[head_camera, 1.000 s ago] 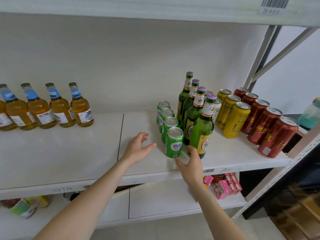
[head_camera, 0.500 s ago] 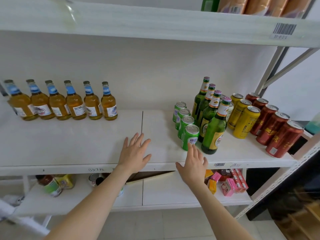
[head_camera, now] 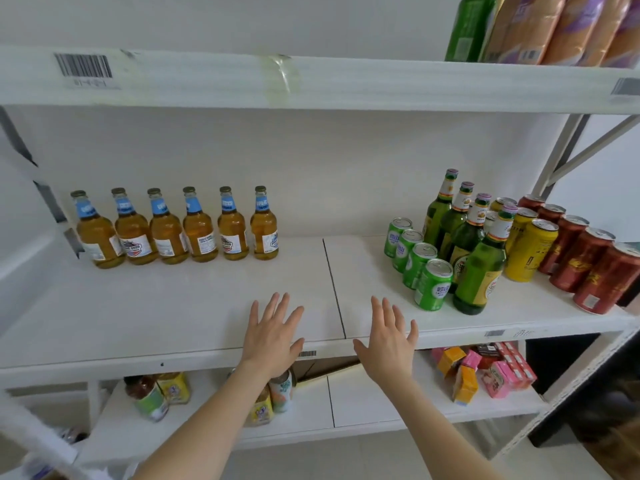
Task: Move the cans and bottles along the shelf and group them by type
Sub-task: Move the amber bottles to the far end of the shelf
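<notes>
Shelf: amber bottles stand in a row far left; green bottles, green cans, yellow cans and red cans crowd the right.
Right hand: my grip splayed flat, empty; the upright green cans lie up-right of it, nearer than to the left.
Left hand: flat, empty.

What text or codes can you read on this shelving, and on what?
Nothing reads cleanly as words.
Top shelf edge barcode sticker: bars clear, digits beneath blurred.
Middle shelf edge barcodes and: too small.
Amber bottles: blue neck labels and crest labels, blurred.
Green cans: white lettering, unreadable.
Green bottles, yellow cans, red cans: print blurred.
</notes>
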Demonstrator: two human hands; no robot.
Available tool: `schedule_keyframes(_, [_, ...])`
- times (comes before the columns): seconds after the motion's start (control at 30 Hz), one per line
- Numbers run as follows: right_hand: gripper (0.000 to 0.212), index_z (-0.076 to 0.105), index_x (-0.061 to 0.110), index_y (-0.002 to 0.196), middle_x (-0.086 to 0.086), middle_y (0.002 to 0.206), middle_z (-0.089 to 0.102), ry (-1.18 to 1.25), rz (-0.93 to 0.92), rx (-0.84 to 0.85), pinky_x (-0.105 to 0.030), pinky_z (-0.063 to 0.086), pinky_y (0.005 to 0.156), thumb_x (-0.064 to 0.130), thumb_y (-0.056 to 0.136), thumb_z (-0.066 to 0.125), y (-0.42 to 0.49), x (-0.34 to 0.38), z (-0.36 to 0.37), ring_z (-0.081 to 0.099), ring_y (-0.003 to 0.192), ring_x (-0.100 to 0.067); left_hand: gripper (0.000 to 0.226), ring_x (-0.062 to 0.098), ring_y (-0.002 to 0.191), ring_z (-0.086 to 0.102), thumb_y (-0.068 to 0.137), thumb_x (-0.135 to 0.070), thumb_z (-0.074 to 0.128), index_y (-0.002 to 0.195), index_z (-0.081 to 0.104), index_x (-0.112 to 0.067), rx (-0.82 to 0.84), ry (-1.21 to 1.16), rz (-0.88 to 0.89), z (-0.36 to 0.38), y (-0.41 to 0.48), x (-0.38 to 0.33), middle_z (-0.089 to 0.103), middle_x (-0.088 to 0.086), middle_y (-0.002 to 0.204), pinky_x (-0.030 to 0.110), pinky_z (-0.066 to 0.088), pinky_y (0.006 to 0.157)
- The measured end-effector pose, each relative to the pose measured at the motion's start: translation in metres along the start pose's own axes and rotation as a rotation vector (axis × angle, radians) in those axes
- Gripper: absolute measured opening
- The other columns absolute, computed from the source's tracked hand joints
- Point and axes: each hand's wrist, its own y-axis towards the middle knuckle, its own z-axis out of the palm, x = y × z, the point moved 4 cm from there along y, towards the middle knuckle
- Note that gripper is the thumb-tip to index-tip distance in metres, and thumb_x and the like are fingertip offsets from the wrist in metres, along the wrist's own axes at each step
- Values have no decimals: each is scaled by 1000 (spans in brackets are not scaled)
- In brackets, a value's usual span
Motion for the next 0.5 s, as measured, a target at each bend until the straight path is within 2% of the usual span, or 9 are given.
schedule_keyframes(0.5, [88,-2,24,156,-3,165,4,-10,-48,-8,-53,0,119,54,93,51,26,137,35,2,152,-23,66,29,152,-1,98,-57,34,156,15,-31,-70,63,-6,0,13,132,4,9,165,54,1,119])
